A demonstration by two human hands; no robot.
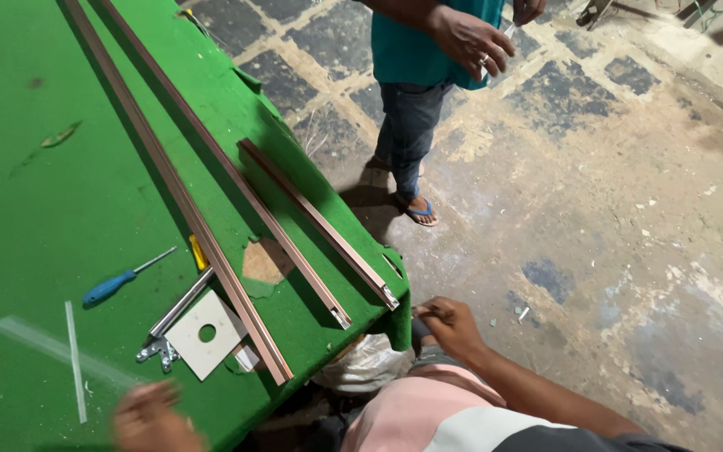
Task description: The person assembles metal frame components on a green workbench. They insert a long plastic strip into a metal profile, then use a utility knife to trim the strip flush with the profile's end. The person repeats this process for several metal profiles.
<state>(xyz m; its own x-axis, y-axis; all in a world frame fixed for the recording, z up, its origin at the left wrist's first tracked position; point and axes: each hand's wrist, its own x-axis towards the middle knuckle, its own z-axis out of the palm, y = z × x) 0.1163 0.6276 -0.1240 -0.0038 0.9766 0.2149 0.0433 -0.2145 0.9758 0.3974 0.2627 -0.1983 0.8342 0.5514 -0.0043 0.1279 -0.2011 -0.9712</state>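
Workbench covered in green felt [43, 209] fills the left of the frame, with three long brown metal channels [211, 243] lying diagonally across it. Left hand [152, 418], blurred at the bottom edge, hovers nearest a white square plate [205, 333] with a round hole; whether it is open or closed cannot be told. Right hand [449, 325], lower centre, is loosely curled, its grip unclear. The plate looks light, stiff and thin, likely best pinched by an edge. A blue-handled screwdriver [119, 283] lies nearby. Another person [416, 75] stands at the top.
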